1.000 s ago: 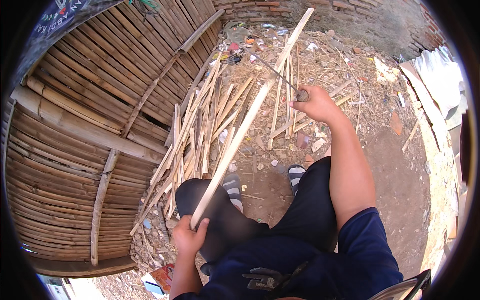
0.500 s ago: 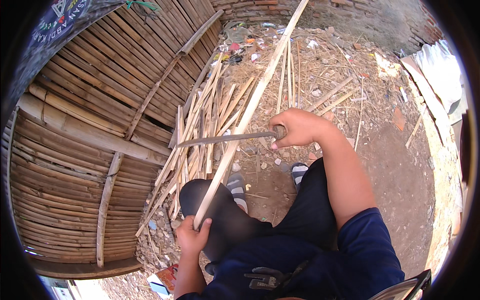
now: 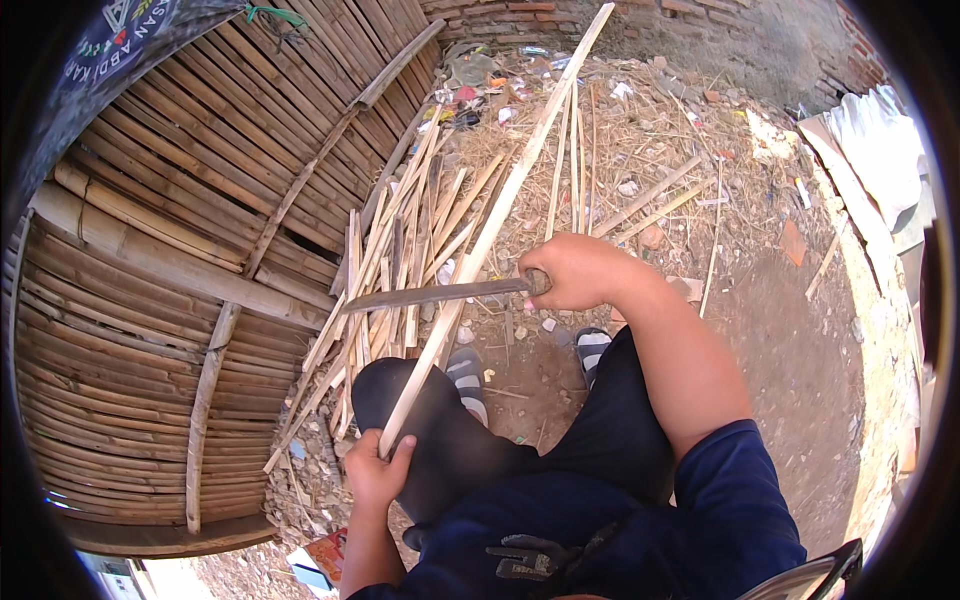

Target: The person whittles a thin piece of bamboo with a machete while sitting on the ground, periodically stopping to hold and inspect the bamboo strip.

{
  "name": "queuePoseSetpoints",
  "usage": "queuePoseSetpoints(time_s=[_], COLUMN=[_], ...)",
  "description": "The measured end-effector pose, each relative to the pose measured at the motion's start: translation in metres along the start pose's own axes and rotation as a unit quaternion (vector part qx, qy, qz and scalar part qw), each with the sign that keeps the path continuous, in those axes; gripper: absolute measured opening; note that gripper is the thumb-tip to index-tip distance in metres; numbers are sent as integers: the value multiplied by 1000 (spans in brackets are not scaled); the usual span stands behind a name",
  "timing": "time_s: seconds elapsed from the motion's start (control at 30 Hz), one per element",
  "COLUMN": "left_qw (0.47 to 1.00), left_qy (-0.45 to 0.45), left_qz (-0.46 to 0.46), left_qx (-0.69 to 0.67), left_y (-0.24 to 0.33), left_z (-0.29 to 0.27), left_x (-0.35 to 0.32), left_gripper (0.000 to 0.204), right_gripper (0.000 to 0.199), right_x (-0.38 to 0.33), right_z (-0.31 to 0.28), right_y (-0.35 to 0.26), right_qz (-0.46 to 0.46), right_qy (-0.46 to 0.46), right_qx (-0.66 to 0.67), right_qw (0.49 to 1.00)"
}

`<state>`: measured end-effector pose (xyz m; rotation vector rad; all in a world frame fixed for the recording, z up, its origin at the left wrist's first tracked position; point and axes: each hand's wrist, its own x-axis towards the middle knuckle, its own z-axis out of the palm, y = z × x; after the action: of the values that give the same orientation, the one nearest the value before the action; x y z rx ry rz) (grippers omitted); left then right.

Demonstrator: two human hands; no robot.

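Observation:
My left hand is closed around the near end of a long pale bamboo strip, beside my left knee. The strip slants up and away to the right, far past my feet. In my right hand is the handle of a machete, the fingers wrapped round it. Its dark blade points left and lies across the strip, about midway along. Whether the edge bites into the bamboo I cannot tell.
Left of my legs lies a pile of split bamboo strips against a bamboo slat wall. More loose strips and litter cover the ground ahead, up to a brick wall. A white sack stands at the far right.
My right hand and the machete have moved nearer to me and slightly left along the strip. The left hand keeps its grip; the strip has shifted little.

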<state>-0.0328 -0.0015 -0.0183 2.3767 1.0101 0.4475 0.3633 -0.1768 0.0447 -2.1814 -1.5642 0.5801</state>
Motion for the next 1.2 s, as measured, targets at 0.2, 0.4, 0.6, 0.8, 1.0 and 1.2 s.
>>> queuePoseSetpoints(time_s=[0.2,0.4,0.6,0.8,1.0,1.2], left_qw=[1000,999,1000,999,1000,1000], left_qy=[3,6,3,-17,-3,-14], left_qz=[-1,14,4,-28,1,-5], left_qx=[16,35,-6,-39,-10,-8], left_y=[3,9,-4,1,-2,0], left_z=[-3,-2,2,-3,-4,-2], left_x=[-2,2,4,4,4,6], left_gripper=[35,36,35,35,37,38], right_gripper=[44,51,50,45,45,59], right_x=[1,-6,-4,11,1,-19], right_z=[-11,-28,-14,15,-14,-38], right_y=[10,78,45,6,68,70], right_qz=[-10,196,83,-44,23,228], right_qy=[-6,222,139,48,116,264], right_qx=[18,140,42,-6,133,218], right_qw=[1000,945,986,998,984,911])
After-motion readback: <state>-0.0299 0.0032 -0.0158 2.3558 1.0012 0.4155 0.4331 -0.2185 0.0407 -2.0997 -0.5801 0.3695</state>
